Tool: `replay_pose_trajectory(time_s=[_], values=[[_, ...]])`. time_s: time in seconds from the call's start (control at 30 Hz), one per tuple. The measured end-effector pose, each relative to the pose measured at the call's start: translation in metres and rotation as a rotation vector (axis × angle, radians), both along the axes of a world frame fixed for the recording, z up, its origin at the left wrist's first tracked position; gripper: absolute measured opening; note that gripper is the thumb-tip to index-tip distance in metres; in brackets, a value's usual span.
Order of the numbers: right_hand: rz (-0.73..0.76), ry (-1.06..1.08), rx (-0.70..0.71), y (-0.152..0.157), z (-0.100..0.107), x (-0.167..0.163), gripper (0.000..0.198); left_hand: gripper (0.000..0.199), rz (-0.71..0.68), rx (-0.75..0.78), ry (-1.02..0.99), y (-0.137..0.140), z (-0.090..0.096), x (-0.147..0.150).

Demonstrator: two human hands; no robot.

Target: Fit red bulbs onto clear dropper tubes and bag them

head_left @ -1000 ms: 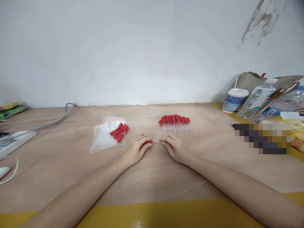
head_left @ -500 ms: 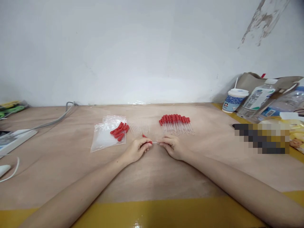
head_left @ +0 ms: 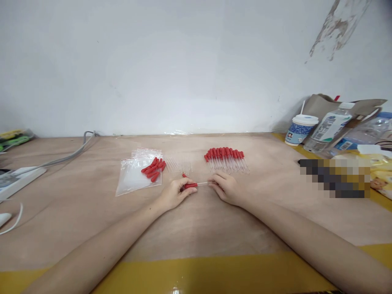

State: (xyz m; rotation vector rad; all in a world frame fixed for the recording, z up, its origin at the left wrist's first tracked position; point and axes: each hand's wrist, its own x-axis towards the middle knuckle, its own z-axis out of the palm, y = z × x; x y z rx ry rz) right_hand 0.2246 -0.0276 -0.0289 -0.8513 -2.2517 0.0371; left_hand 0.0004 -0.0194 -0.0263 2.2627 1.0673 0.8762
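Observation:
My left hand (head_left: 174,195) holds a red rubber dropper bulb (head_left: 191,185) between thumb and fingers. Tucked by its index finger, the tip of a second red bulb (head_left: 184,175) shows. A thin clear dropper tube (head_left: 202,183) runs from the held bulb to my right hand (head_left: 227,190), whose thumb and fingertips are closed on its other end. Beyond my left hand, loose red bulbs (head_left: 154,168) lie partly on clear zip bags (head_left: 130,183), beside a row of bare clear tubes (head_left: 180,164). Past my right hand lies a row of droppers with red bulbs (head_left: 225,154).
At the right stand a paper cup with straw (head_left: 301,128) and a tilted plastic bottle (head_left: 329,128), near a yellow package (head_left: 379,169). A grey cable (head_left: 69,157) and a white power strip (head_left: 27,179) are on the left. A wall closes off the table's back.
My right hand has shifted slightly right, and more tube shows between the hands. My left thumb and fingers have loosened, exposing more of the red bulb.

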Motion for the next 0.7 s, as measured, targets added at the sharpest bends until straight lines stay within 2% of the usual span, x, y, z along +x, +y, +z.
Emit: replay_pose_trajectory(time_s=[0.27, 0.47, 0.7], values=[[0.050, -0.020, 0.033, 0.003, -0.006, -0.004, 0.024, 0.024, -0.084, -0.147, -0.052, -0.004, 0.004, 0.002], [0.004, -0.158, 0.075, 0.001, -0.006, -0.007, 0.027, 0.022, -0.090, -0.084, 0.017, -0.005, 0.006, 0.001], [-0.039, -0.196, 0.022, -0.002, -0.004, -0.014, 0.030, 0.023, -0.092, -0.016, 0.055, -0.005, 0.005, 0.001]])
